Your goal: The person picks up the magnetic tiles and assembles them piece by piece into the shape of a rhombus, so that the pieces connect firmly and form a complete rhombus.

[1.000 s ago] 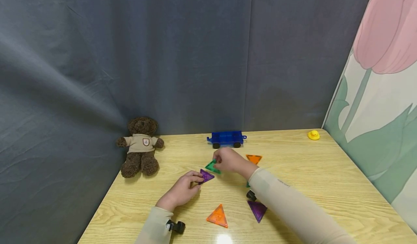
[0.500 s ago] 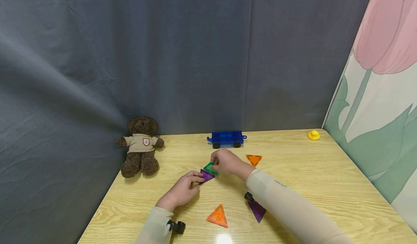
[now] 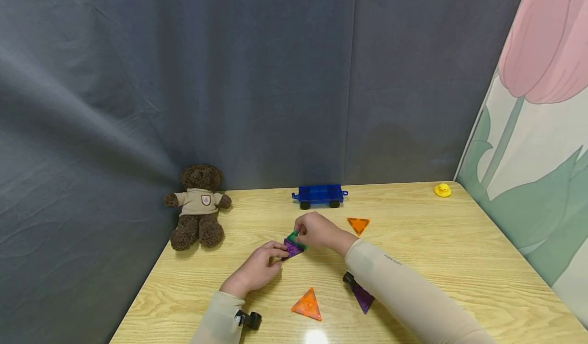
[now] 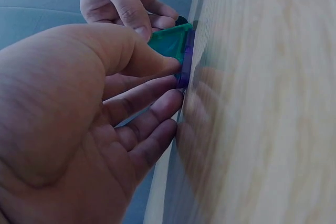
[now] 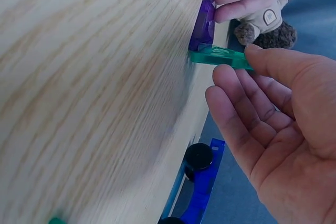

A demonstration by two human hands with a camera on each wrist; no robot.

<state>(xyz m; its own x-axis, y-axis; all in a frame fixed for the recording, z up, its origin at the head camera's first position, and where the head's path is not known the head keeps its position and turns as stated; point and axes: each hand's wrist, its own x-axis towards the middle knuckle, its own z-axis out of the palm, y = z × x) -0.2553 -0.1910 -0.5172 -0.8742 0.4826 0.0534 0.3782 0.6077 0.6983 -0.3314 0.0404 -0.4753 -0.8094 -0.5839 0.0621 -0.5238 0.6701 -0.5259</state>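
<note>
A translucent purple triangle tile (image 3: 294,248) lies flat on the table, its left corner held by my left hand (image 3: 258,269) with the fingertips over it and the thumb at its near side. My right hand (image 3: 319,231) pinches a green triangle tile (image 3: 292,238) between thumb and fingers. In the right wrist view the green tile (image 5: 220,56) stands up from the table, its lower edge right at the far edge of the purple tile (image 5: 203,22). The right fingers cover part of the green tile in the head view.
An orange tile (image 3: 307,305) lies near the front, another orange tile (image 3: 358,225) farther back. The right sleeve partly covers a second purple tile (image 3: 363,299). Along the back are a teddy bear (image 3: 200,203), a blue wheeled wagon (image 3: 320,195) and a yellow duck (image 3: 442,190).
My right hand has brought the green tile slightly left and nearer, up against the purple tile, and tipped it upright. My left hand has stayed on the purple tile.
</note>
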